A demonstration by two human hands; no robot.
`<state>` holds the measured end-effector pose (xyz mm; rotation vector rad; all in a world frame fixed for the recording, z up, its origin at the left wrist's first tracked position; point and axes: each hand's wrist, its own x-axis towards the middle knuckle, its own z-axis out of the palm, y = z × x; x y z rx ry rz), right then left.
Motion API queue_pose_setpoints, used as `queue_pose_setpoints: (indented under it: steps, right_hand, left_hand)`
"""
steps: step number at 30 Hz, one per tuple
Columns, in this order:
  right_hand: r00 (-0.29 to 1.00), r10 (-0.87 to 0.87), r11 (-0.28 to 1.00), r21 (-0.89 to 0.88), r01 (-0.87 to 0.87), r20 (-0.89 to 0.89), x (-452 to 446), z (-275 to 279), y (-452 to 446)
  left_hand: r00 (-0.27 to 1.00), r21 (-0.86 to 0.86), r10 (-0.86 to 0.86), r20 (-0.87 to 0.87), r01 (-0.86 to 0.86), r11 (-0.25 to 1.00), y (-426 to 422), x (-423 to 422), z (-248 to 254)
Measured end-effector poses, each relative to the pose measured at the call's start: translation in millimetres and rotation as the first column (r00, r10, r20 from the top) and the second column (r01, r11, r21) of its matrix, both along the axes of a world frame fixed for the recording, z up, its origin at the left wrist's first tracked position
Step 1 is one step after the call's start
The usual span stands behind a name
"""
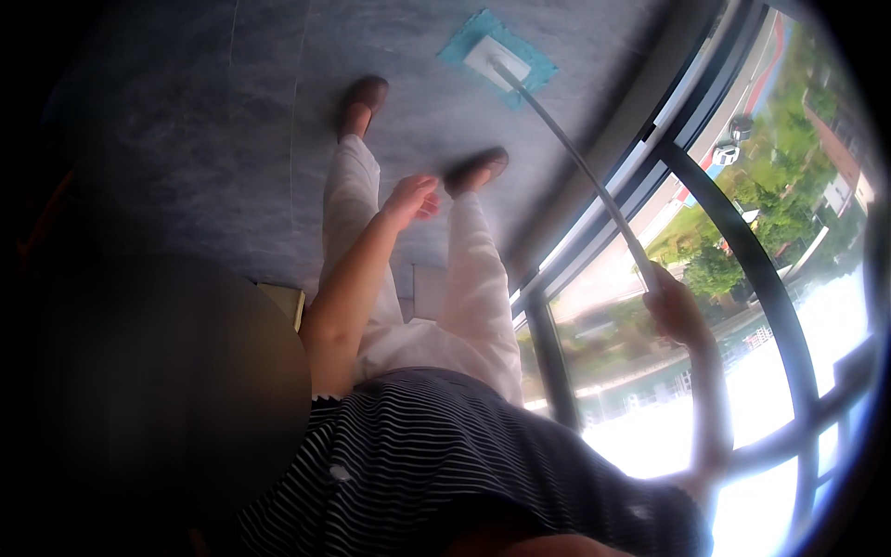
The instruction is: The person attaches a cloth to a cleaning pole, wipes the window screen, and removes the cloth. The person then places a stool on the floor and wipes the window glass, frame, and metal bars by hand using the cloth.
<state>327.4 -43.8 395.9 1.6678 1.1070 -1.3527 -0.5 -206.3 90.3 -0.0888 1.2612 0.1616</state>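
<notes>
My right hand [677,311] is closed around the upper end of the grey pole of a flat mop. The pole slants up and left to a white mop head [498,63] over a teal cloth pad [464,37], which lies on the dark grey floor [223,139]. My left hand [411,201] hangs in front of my legs, apart from the mop. Its fingers are loosely bent with gaps between them, and nothing shows in them.
Tall windows with dark frames [733,218] run along the right side, above a low ledge [594,158]. My feet in brown shoes [483,169] stand on the floor near the mop. A large dark blurred shape [186,381] hides the lower left. A yellowish-edged object [283,302] shows beside my left arm.
</notes>
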Motion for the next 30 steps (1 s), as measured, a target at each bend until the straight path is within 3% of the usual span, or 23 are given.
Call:
queue_pose_setpoints:
  steps: [1, 4, 10, 13, 18, 22, 25, 27, 30]
  right_hand:
    - [0.993, -0.089, 0.994, -0.062, 0.093, 0.073, -4.2, 2.5, 4.6]
    - [0.993, -0.092, 0.992, -0.079, 0.099, 0.079, -2.6, 7.5, 8.7]
    - [1.000, 0.026, 0.999, -0.028, -0.026, -0.002, 12.3, -5.3, 6.8]
    - [0.995, 0.019, 0.998, -0.065, -0.013, 0.096, 6.5, -10.3, 8.4]
    - [0.998, 0.016, 0.998, -0.056, -0.012, 0.061, -1.1, -8.3, 5.6]
    - [0.997, 0.076, 0.996, -0.039, -0.077, -0.012, -9.9, -13.0, 4.6]
    - [0.929, 0.352, 0.928, 0.175, -0.330, -0.114, 3.6, -68.0, -10.2]
    - [0.990, 0.047, 0.985, -0.171, -0.023, 0.135, -60.7, -76.0, 19.3]
    - [0.989, 0.132, 0.987, -0.104, -0.124, 0.072, -60.4, -77.7, 9.3]
  left_hand:
    - [1.000, 0.002, -0.003, -0.001, 0.003, 1.000, -0.3, -0.3, -0.4]
    - [1.000, 0.008, -0.003, 0.009, 0.003, 1.000, 0.1, -1.1, -2.5]
    - [1.000, 0.015, 0.000, 0.019, 0.000, 1.000, -0.9, -6.8, -2.7]
    - [1.000, 0.029, -0.014, -0.009, 0.014, 0.999, -1.1, -6.9, -2.5]
    - [1.000, 0.004, -0.017, 0.024, 0.017, 1.000, -11.8, -7.1, -9.2]
    - [0.999, -0.008, -0.033, 0.030, 0.033, 0.999, -13.4, -4.2, -8.1]
    - [0.998, 0.005, -0.051, 0.047, 0.050, 0.999, -12.3, -2.3, -2.8]
    - [0.997, 0.028, -0.062, 0.046, 0.060, 0.998, -6.8, -4.6, -0.4]
    - [0.998, 0.027, -0.039, 0.055, 0.037, 0.999, -5.2, -9.6, 2.5]
